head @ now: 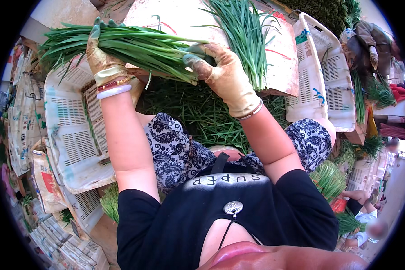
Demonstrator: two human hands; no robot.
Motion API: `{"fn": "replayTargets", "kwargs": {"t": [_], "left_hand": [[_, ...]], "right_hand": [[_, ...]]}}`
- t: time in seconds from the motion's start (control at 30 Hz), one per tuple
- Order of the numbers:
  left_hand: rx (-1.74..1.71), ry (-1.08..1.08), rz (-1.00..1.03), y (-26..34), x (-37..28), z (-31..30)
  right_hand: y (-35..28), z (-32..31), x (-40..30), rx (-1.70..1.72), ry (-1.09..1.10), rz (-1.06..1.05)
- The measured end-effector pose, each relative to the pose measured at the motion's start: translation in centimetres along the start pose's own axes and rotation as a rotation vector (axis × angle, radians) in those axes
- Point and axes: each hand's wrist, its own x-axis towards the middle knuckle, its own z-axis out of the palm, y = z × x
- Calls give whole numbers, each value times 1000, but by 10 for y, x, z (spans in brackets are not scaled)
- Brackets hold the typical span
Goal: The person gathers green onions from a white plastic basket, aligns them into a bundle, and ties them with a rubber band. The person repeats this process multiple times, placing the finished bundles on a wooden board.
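Observation:
A bundle of long green garlic chives (145,45) lies crosswise in the air before me, its pale cut ends pointing right. Around its leafy part, my left hand (104,55) is closed, in a stained cream work glove with greenish fingertips. My right hand (224,69), gloved alike, has its thumb and fingers at the stem ends, partly hiding them. Beyond it, a second pile of chives (244,44) lies on a pale board (185,15), with stems towards me. Below the board, loose green leaves (206,111) cover the ground between my knees.
White slatted plastic crates stand on my left (74,141) and right (310,67). A printed sack (47,182) sits beyond the left crate. More chive bundles (329,180) lie behind on the right. Other people (374,47) are at the right edge.

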Motion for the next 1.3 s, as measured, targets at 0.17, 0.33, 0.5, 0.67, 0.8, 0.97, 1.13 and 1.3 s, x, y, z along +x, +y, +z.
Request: {"fn": "replayTargets", "kwargs": {"t": [0.17,0.33,0.5,0.67,0.8,0.97,1.13,1.3], "left_hand": [[12,-48,-26,-4,-4,3],[71,-47,8,-7,-7,9],[43,-43,-11,-7,-7,6],[43,-73,-65,-7,-12,11],[57,-50,-6,-13,-11,12],[-4,-1,16,6,-2,-2],[9,139,41,12,6,-9],[23,160,50,4,2,-3]], "right_hand": [[-14,-3,-1,684,-12,397],[11,-9,-5,445,-153,90],[1,-2,-3,501,-181,290],[-2,-1,-7,633,-83,377],[13,-12,-17,821,67,426],[27,-55,-34,570,-291,534],[7,-34,-48,-71,111,176],[-24,-10,-14,-878,-133,-94]]}}
